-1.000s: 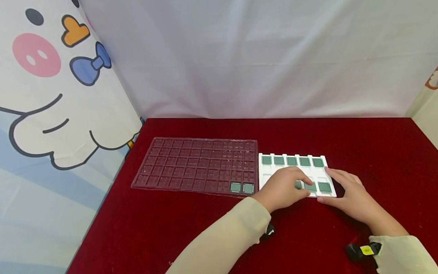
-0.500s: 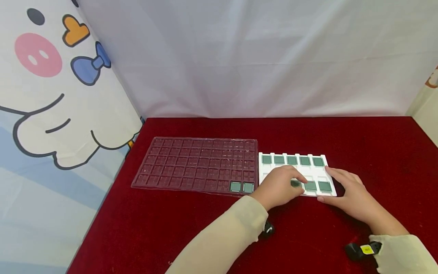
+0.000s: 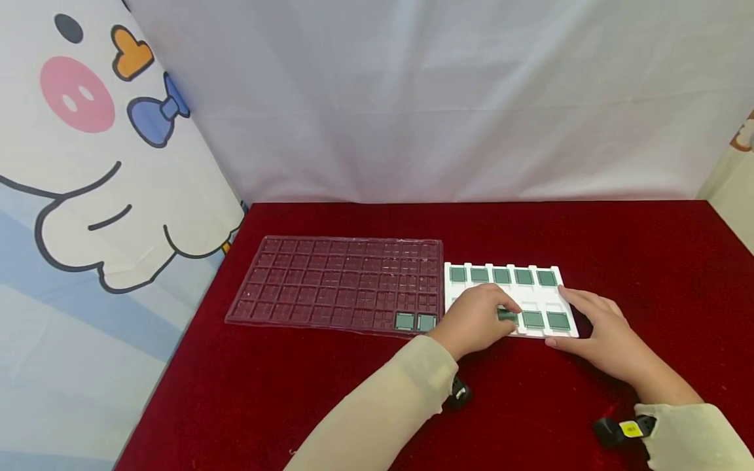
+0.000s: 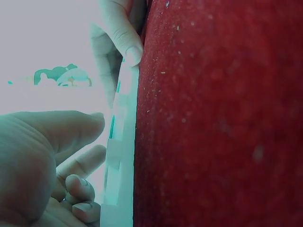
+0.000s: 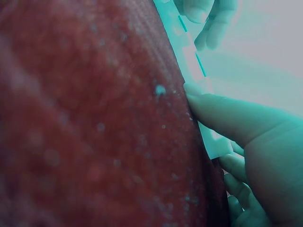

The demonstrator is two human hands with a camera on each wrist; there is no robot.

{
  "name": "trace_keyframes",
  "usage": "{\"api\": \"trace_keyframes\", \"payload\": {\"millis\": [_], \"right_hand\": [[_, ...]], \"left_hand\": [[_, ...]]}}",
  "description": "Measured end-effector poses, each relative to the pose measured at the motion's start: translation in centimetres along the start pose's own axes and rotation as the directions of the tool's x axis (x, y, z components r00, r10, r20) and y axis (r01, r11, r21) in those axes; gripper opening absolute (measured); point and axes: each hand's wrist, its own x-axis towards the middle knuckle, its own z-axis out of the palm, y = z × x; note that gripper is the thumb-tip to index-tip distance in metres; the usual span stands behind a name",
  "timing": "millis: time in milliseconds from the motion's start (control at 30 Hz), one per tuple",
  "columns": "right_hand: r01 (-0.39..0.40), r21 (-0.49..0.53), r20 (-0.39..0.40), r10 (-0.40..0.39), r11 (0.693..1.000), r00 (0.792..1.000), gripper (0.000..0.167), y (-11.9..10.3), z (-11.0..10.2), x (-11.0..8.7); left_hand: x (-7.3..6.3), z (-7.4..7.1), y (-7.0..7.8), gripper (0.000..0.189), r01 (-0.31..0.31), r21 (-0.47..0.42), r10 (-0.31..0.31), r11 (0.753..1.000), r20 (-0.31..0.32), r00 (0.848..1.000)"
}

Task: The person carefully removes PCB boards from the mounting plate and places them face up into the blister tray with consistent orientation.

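Observation:
A white slotted tray point(image 3: 533, 298) holds flat green chips with fine edge leads, several along its back row. In its front row, two chips point(image 3: 533, 320) show at the right, and a third chip point(image 3: 508, 316) lies partly behind my left fingers. My left hand point(image 3: 476, 318) reaches over this tray, thumb and index apart around that third chip; contact is unclear. The left wrist view shows the thumb point(image 4: 90, 124) close above the tray edge. My right hand point(image 3: 609, 337) holds the tray's right end, thumb point(image 5: 203, 104) at the front edge and fingers at the far side.
A clear blister tray point(image 3: 330, 278) with many small pockets lies directly left of the white tray. Two chips point(image 3: 404, 321) sit in its front right pockets. Both trays rest on a red cloth point(image 3: 265, 392); a white curtain point(image 3: 442, 118) hangs behind.
My left hand has shifted slightly left along the front row, from beside the second chip from the right to the third. My right hand keeps its place on the white tray.

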Motion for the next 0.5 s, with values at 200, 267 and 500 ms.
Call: {"api": "trace_keyframes", "payload": {"millis": [200, 267, 500], "right_hand": [[-0.004, 0.000, 0.001, 0.004, 1.000, 1.000, 0.101, 0.12, 0.09, 0.05], [-0.005, 0.002, 0.000, 0.005, 1.000, 1.000, 0.101, 0.15, 0.10, 0.06], [-0.004, 0.010, -0.001, 0.004, 1.000, 1.000, 0.101, 0.20, 0.15, 0.05]], "left_hand": [[0.03, 0.12, -0.09, 0.024, -0.001, 0.030, 0.001, 1.000, 0.008, 1.000], [0.07, 0.19, -0.11, 0.023, 0.006, 0.032, -0.006, 0.999, 0.012, 1.000], [0.19, 0.25, -0.05, 0.023, 0.025, 0.024, -0.026, 0.999, 0.021, 0.999]]}}
